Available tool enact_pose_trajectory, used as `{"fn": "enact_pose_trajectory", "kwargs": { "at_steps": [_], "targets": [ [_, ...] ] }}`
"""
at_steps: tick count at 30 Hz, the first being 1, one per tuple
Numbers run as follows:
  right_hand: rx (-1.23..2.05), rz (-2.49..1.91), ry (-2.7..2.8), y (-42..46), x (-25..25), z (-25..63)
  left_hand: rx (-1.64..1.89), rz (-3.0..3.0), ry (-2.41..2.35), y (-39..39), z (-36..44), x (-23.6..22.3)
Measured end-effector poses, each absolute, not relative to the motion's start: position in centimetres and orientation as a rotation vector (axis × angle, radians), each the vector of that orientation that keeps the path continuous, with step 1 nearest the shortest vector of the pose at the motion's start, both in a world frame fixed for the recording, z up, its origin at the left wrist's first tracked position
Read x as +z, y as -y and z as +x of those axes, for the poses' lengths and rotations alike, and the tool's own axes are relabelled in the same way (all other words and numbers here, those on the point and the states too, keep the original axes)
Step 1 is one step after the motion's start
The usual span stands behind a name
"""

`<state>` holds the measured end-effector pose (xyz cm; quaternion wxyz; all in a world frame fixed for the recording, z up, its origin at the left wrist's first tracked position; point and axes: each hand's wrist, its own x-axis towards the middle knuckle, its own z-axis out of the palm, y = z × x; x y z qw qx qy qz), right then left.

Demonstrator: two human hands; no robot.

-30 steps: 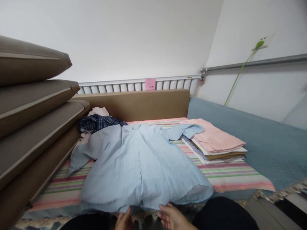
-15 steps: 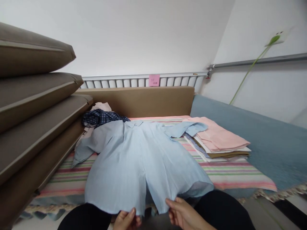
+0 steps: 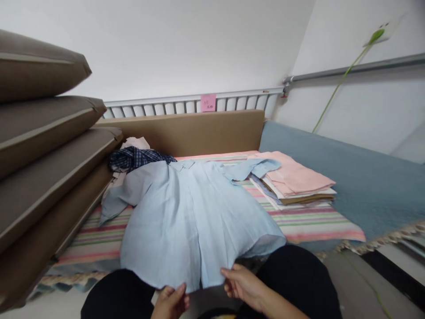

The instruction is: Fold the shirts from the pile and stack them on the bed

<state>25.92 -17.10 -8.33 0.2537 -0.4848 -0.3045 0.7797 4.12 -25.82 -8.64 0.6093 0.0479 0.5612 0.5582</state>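
Blue shirt (image 3: 195, 212): laid out, centre
Left hand (image 3: 171, 302): bottom centre, fingers pinching shirt hem (image 3: 161, 283)
Right hand (image 3: 241, 282): same hem, fingers likewise pinching
Folded stack (image 3: 297, 173): right

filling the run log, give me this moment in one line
left hand: holding blue shirt hem; right hand: holding hem; shirt: spread out; sleeve: overlapping folded clothes

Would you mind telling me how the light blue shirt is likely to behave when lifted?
The light blue shirt is probably floppy, since its cloth lies in soft creases. It looks thin, so likely light for its size. Its front may swing open: it is split at the bottom between the left hand and right hand.
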Motion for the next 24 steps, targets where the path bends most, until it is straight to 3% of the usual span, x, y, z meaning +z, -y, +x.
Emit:
{"fn": "enact_pose_trajectory", "kwargs": {
  "at_steps": [6,11,15,24],
  "targets": [
    [2.048,-1.63,0.94,16.6,-9.3,25.0,1.199,0.093,-1.393,26.1,5.4,-9.1],
    [2.186,-1.278,0.901,17.2,-7.6,26.0,1.388,0.052,-1.16,26.6,4.5,-8.2],
    [2.116,-1.188,0.745,17.0,-8.1,25.7,1.401,-0.022,-1.009,25.7,4.3,-7.7],
    [1.984,-1.408,0.717,14.9,-12.6,22.8,1.172,0.247,-1.382,22.6,4.8,-10.6]
  ]
}}
